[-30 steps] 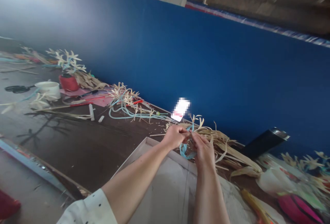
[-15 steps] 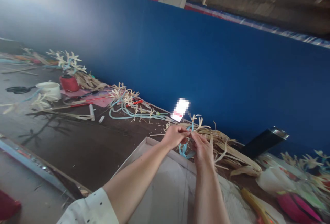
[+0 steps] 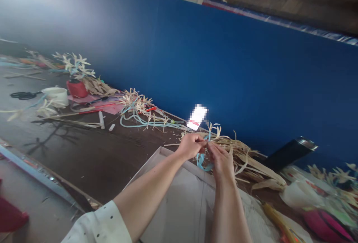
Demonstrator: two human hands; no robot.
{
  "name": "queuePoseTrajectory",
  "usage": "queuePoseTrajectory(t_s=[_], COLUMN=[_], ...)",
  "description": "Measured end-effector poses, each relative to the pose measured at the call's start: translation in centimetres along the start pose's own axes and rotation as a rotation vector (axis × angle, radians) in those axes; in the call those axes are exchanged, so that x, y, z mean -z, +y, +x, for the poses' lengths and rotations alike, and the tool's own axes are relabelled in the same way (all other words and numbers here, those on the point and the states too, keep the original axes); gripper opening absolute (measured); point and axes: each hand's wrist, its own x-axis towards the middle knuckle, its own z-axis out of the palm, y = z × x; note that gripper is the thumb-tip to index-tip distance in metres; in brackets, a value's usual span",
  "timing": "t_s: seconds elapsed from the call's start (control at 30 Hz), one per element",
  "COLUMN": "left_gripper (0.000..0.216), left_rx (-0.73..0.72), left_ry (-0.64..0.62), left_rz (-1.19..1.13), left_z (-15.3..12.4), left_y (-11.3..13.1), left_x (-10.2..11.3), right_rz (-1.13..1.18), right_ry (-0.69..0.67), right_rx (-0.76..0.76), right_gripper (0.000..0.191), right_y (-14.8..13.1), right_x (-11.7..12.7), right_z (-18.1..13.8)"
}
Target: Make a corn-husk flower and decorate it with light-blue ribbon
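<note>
Head view: left hand (image 3: 191, 146) & right hand (image 3: 220, 158) fingers pinched on blue ribbon (image 3: 201, 161) w/ straw, above tray (image 3: 167, 198) edge. Mid-tying, prob; next needs steady tension.

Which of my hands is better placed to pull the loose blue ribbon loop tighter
Probably the right hand: the blue ribbon loop hangs right beside its fingers, while the left hand pinches the straw flower higher up and steadies it.
</note>
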Motion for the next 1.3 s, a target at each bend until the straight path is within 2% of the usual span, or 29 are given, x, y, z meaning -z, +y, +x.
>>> queuePoseTrajectory(t_s=[0.43, 0.6, 0.83, 1.1, 1.23, 1.3], left_gripper=[0.023, 0.028, 0.03, 0.037, 0.039, 0.036], left_rx=[-0.066, -0.132, -0.252, -0.149, -0.159, -0.109], left_ry=[0.014, 0.048, 0.032, 0.006, 0.092, 0.106], left_rz=[0.139, 0.216, 0.268, 0.18, 0.233, 0.182], left_z=[-0.16, -0.37, -0.71, -0.5, -0.57, -0.47], left_y=[-0.09, -0.04, -0.06, -0.35, -0.15, -0.1], left_x=[0.15, 0.12, 0.08, -0.21, 0.29, 0.42], right_rz=[-0.145, -0.089, -0.015, 0.012, 0.072, 0.109], right_ry=[0.001, 0.043, 0.066, 0.104, 0.1, 0.095], right_rx=[0.093, 0.074, 0.053, 0.056, -0.014, -0.036], right_gripper=[0.035, 0.034, 0.034, 0.035, 0.038, 0.04], right_y=[0.07, 0.24, 0.27, 0.3, -0.13, -0.24], right_x=[0.25, -0.01, 0.07, -0.24, -0.43, -0.44], right_z=[-0.01, 0.05, 0.23, 0.21, -0.08, -0.14])
